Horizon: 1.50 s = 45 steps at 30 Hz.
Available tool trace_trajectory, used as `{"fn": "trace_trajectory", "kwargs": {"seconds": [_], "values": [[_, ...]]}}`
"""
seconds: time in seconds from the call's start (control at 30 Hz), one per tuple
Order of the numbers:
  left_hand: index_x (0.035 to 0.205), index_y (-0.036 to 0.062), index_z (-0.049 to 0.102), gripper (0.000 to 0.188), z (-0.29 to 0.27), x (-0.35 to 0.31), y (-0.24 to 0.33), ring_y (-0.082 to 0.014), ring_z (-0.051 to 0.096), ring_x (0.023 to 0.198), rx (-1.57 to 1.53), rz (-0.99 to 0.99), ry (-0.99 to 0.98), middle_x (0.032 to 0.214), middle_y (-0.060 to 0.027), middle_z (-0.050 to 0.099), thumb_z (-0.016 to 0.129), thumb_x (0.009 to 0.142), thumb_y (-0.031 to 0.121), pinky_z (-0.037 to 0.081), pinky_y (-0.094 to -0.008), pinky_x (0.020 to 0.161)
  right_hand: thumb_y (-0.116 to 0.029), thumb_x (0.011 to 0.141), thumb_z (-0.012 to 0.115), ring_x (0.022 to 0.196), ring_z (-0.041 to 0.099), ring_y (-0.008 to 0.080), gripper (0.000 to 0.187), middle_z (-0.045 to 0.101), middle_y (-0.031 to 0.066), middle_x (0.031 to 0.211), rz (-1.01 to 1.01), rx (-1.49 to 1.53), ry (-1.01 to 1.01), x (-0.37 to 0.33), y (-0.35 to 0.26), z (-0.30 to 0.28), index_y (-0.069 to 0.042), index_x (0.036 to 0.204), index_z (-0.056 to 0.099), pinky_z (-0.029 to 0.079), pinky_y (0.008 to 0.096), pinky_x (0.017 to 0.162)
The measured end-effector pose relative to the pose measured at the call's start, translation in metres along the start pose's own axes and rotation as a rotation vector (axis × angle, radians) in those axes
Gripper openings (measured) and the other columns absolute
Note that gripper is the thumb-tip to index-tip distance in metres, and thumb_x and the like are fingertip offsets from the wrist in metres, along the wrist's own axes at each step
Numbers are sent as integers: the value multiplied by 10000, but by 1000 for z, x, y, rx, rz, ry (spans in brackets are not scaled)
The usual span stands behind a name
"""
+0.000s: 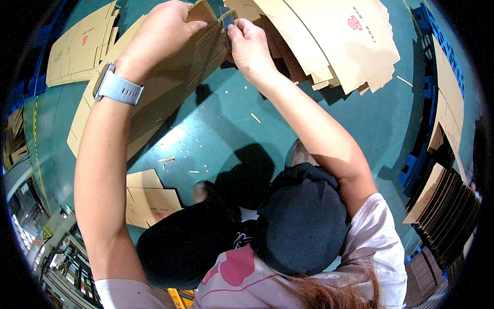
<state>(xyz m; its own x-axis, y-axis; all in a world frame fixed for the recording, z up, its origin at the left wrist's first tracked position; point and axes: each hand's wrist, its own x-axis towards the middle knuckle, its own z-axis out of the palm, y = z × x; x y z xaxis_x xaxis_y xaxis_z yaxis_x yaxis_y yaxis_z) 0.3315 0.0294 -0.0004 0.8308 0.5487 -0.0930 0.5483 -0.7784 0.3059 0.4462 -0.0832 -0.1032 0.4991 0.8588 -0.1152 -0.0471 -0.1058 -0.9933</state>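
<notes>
My left hand, with a grey-strapped watch on the wrist, is closed on the upper edge of a stack of flat brown cardboard sheets. Its thumb lies along that edge. Just right of it, my right hand pinches a small, flat, dark blue tool between thumb and fingers. The tool is held upright against the end of the sheets, and its exact kind is hard to make out. Part of my left fingers is hidden behind the cardboard.
More printed cardboard stacks lie at the upper right, upper left and lower left. Blue pallets and a dark-edged cardboard stack stand on the right. Cardboard scraps litter the green floor.
</notes>
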Motion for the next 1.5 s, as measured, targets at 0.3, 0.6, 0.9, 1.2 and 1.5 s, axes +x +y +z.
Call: {"fn": "trace_trajectory", "kwargs": {"seconds": [0.3,0.6,0.9,1.2,1.5], "values": [[908,-22,637,303,0,0,5,-343,621,743,-31,-55,-26,794,-208,637,648,801,262,484,-377,666,-163,906,461,593,490,137,213,527,84,657,18,44,3,-12,2,0,17,811,526,417,301,561],[907,-19,641,321,1,2,7,-352,618,767,49,-68,-22,800,-213,634,653,797,282,484,-391,679,-145,889,466,639,529,195,221,555,150,666,44,46,-4,-23,-9,-2,40,777,512,427,346,619],[875,-18,660,259,2,-8,13,-351,621,795,58,-81,14,820,-221,632,634,794,226,498,-415,747,-135,913,463,688,545,421,131,507,230,710,-90,-307,-218,-80,11,-46,-13,906,414,440,444,621],[859,-7,656,238,9,-9,10,-366,604,811,12,-63,-17,830,-212,626,626,792,220,490,-415,758,-109,690,677,943,508,277,345,551,106,957,-840,-826,-33,1,-14,-46,-57,1021,599,448,368,812],[848,11,664,224,9,-6,19,-346,618,784,90,-53,43,808,-200,631,641,783,224,495,-414,733,-11,734,601,931,510,240,165,565,83,928,-956,-1057,-484,43,-48,-44,0,893,643,468,326,810]]}}
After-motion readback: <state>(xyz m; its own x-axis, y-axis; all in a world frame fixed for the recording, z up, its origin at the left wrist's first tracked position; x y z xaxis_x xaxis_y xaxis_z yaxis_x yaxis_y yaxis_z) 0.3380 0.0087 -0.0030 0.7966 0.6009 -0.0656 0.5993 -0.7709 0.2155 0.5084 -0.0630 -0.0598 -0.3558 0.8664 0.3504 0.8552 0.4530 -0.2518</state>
